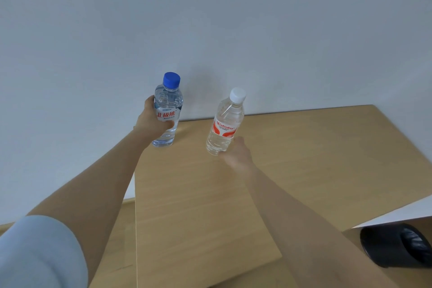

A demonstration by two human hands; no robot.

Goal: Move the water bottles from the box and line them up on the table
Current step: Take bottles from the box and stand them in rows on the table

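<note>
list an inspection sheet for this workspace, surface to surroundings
surface: light wooden table, far edge against the wall.
job's things: blue-capped bottle upright near the table's far left corner; white-capped bottle tilted, to its right, apart from it.
clutter: black rounded object at lower right, partly cut off.
grips: left grip holds the blue-capped bottle's middle; right grip holds the white-capped bottle's lower part.
cables: nothing seen.
surroundings: plain pale wall.
</note>
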